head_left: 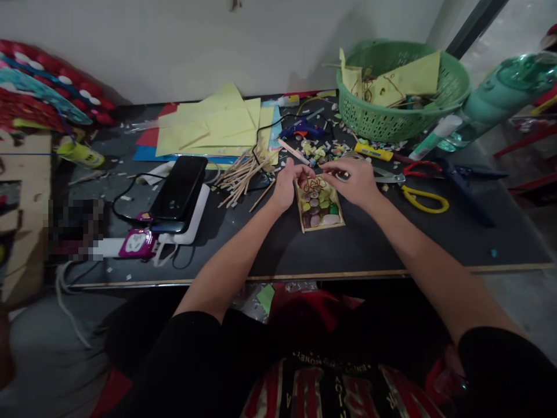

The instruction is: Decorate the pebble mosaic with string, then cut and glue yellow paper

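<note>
A small stick-framed panel (321,204) lies on the dark table in front of me, filled with grey, green and white pebbles. Reddish-brown looped lines run across its far part. At its far left corner is my left hand (290,184), its fingers curled inward with thumb and fingertips close together. My right hand (353,177) is bent over the far right corner in a pinch, its fingertips close to those of the left. Whatever the fingers hold is too small to make out. Thin wooden sticks (243,174) lie in a loose heap left of my left hand.
Yellow paper sheets (209,125) lie at the back, near a blue glue gun (307,129). A green basket (402,119) stands back right beside a teal bottle (491,98). Scissors (424,200) lie right. A phone (179,188) rests left on a white power bank (194,219).
</note>
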`<action>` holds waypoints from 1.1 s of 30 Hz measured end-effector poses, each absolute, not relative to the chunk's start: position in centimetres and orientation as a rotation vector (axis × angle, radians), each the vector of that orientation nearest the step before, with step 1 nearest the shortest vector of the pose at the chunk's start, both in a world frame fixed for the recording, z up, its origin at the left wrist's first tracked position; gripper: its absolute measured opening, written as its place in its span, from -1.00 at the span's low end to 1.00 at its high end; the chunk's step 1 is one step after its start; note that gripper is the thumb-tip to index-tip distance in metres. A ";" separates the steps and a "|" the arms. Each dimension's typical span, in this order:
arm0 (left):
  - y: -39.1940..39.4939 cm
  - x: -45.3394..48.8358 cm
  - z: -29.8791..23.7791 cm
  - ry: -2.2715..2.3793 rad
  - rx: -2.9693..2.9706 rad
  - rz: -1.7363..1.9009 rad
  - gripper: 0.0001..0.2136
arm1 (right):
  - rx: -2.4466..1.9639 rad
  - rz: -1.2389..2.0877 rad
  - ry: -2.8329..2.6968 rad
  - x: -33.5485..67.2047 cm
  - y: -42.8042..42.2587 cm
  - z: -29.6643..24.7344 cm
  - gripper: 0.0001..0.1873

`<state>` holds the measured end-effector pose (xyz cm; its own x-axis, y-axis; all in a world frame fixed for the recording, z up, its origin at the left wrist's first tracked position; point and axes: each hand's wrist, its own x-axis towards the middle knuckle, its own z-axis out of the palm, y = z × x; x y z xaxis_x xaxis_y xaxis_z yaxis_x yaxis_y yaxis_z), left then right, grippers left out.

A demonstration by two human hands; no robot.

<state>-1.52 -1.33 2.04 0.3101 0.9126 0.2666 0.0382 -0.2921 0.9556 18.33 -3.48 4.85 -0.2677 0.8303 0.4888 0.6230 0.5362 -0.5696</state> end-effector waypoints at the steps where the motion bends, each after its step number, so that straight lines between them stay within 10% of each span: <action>1: -1.5 -1.5 2.1 0.882 1.611 1.127 -0.13 | -1.160 0.371 -1.998 18.0 -2.9 4.6 -0.71; 15: -0.3 -1.2 1.0 0.848 1.560 1.032 -0.14 | -1.045 0.588 -1.829 18.5 -1.8 1.6 -0.57; 33: 1.5 -3.4 1.3 0.933 2.415 0.762 -0.77 | -1.105 0.461 -1.499 21.7 0.7 0.6 -0.57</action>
<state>-3.41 1.46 1.25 0.6208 0.7099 0.3326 0.4681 -0.6760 0.5692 21.73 0.65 0.57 0.1044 0.8293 0.5490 0.3778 0.4775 -0.7933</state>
